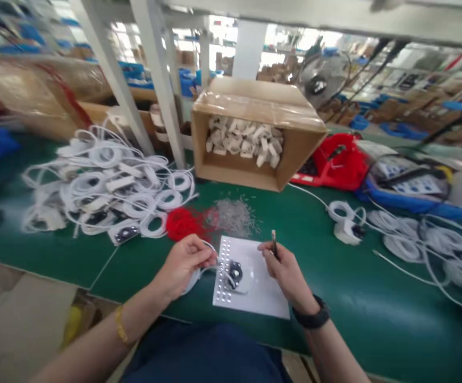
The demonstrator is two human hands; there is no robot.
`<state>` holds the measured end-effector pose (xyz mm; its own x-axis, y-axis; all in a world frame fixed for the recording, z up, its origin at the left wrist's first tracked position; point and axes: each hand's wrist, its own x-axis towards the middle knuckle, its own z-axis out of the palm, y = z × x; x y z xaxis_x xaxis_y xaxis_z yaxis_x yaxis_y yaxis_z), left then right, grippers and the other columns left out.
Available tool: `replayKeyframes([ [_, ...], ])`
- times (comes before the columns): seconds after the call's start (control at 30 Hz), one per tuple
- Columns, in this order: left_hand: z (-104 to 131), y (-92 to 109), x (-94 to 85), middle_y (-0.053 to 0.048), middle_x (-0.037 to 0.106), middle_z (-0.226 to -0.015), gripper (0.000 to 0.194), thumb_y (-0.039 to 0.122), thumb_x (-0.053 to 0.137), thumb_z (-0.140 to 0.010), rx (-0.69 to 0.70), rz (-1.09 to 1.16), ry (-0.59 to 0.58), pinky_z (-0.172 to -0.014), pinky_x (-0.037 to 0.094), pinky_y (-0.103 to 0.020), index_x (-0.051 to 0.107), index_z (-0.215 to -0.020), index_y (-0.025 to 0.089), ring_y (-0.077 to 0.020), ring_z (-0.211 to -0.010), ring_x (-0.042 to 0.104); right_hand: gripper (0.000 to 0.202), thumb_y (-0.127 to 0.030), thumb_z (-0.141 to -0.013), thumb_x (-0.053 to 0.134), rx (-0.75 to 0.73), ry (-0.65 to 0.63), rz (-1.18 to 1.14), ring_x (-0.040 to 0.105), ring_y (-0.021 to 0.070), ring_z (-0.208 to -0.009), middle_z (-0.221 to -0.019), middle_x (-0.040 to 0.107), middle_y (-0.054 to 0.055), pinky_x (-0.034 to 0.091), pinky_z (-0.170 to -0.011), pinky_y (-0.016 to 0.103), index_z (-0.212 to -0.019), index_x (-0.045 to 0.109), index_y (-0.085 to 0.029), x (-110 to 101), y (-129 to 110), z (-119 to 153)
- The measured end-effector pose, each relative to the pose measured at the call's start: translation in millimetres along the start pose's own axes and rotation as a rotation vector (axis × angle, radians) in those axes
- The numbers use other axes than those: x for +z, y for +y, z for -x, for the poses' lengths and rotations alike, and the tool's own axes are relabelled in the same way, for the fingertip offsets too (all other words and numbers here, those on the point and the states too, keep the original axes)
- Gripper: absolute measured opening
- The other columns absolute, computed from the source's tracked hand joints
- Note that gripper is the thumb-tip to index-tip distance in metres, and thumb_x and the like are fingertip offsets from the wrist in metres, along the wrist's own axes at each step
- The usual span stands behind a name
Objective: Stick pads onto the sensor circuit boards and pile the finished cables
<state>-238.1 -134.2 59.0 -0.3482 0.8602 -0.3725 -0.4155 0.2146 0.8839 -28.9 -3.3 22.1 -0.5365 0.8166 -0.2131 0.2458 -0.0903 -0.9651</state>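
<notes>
My left hand [186, 261] is closed in a pinch on a thin white cable [208, 244] at the left edge of a white sheet [268, 298]. In my right hand [285, 268], over the sheet's right side, is a slim dark tool [274, 246] with a pale tip pointing up; its exact kind is not clear. Between the hands, a small black round part [235, 272] with white wire around it rests on the sheet. Rows of shiny round dots [223, 282] run down the sheet's left side. Part of the cable's coil is hidden behind my left hand.
Beyond the sheet lie a red pile of small pieces [182, 223] and small clear pieces [234, 217]. Coiled white cables [107, 186] heap up at left, with more coils [406, 242] at right. A cardboard box [302, 151] of white parts stands behind, beside a red bin [344, 165].
</notes>
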Motion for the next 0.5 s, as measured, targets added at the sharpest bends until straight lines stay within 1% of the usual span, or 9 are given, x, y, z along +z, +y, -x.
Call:
replayKeyframes([
  [0.07,10,-11,-2.0,-0.005,0.071,-0.073,0.032,0.031,0.076,-0.068,-0.029,0.059,0.048,-0.06,0.047,-0.021,0.049,-0.079,0.016,-0.0127,-0.064,0.065,0.026,-0.041,-0.076,0.058,0.178,-0.04,-0.279,0.018,0.0061,-0.039,-0.049,0.023,-0.012,0.014,-0.039,0.019,-0.086,0.052,-0.017,8,4,21],
  [0.1,13,-15,-1.3,-0.004,0.071,-0.073,0.032,0.031,0.074,-0.07,-0.022,0.053,0.061,-0.061,0.047,-0.021,0.05,-0.086,0.017,-0.0132,-0.065,0.066,0.026,-0.041,-0.074,0.06,0.228,-0.041,-0.37,0.014,0.0053,-0.04,-0.049,0.019,-0.013,0.012,-0.038,0.019,-0.084,0.051,-0.018,12,6,28],
  [0.13,15,-18,-0.2,-0.004,0.072,-0.074,0.034,0.032,0.072,-0.072,-0.006,0.037,0.069,-0.061,0.047,-0.022,0.05,-0.093,0.017,-0.0138,-0.066,0.067,0.027,-0.04,-0.073,0.062,0.249,-0.025,-0.42,0.013,0.0048,-0.04,-0.05,0.02,-0.013,0.011,-0.038,0.018,-0.083,0.05,-0.018,16,9,34],
  [0.17,15,-19,1.0,-0.004,0.072,-0.075,0.035,0.033,0.07,-0.075,0.013,0.013,0.066,-0.062,0.048,-0.023,0.049,-0.098,0.017,-0.0146,-0.067,0.067,0.027,-0.039,-0.073,0.062,0.24,0.009,-0.425,0.014,0.0044,-0.039,-0.051,0.025,-0.012,0.012,-0.037,0.018,-0.085,0.05,-0.018,20,12,36],
  [0.23,10,-18,2.3,-0.006,0.072,-0.079,0.031,0.034,0.065,-0.078,0.053,-0.066,0.031,-0.066,0.05,-0.026,0.049,-0.099,0.016,-0.0164,-0.07,0.068,0.029,-0.038,-0.074,0.061,0.149,0.103,-0.309,0.023,0.0046,-0.04,-0.061,0.04,-0.008,0.019,-0.037,0.018,-0.093,0.05,-0.019,26,16,35],
  [0.3,-2,-12,2.9,-0.008,0.072,-0.083,0.025,0.034,0.061,-0.081,0.094,-0.172,-0.026,-0.072,0.051,-0.03,0.05,-0.094,0.016,-0.0183,-0.076,0.069,0.025,-0.035,-0.075,0.059,0.032,0.169,-0.074,0.037,0.0068,-0.046,-0.075,0.053,-0.003,0.031,-0.041,0.02,-0.093,0.053,-0.019,30,18,29],
  [0.37,-16,-5,4.5,-0.008,0.071,-0.086,0.017,0.031,0.055,-0.084,0.117,-0.288,-0.1,-0.076,0.05,-0.032,0.049,-0.09,0.017,-0.0188,-0.083,0.068,0.019,-0.035,-0.076,0.057,-0.036,0.178,0.149,0.049,0.012,-0.056,-0.077,0.059,0.002,0.041,-0.051,0.024,-0.086,0.056,-0.018,31,20,24],
  [0.43,-29,-3,7.7,-0.007,0.07,-0.086,0.008,0.025,0.051,-0.084,0.105,-0.392,-0.175,-0.076,0.049,-0.03,0.049,-0.086,0.017,-0.0174,-0.085,0.066,0.019,-0.037,-0.077,0.054,-0.051,0.156,0.282,0.058,0.0182,-0.065,-0.077,0.065,0.005,0.047,-0.059,0.028,-0.082,0.059,-0.018,28,24,21],
  [0.5,-41,-7,10.9,-0.006,0.069,-0.08,0.002,0.016,0.056,-0.075,0.108,-0.472,-0.182,-0.071,0.048,-0.027,0.055,-0.077,0.016,-0.0167,-0.079,0.065,0.022,-0.039,-0.078,0.052,-0.073,0.151,0.36,0.064,0.0233,-0.078,-0.087,0.069,0.008,0.051,-0.066,0.031,-0.084,0.062,-0.02,23,34,17],
])
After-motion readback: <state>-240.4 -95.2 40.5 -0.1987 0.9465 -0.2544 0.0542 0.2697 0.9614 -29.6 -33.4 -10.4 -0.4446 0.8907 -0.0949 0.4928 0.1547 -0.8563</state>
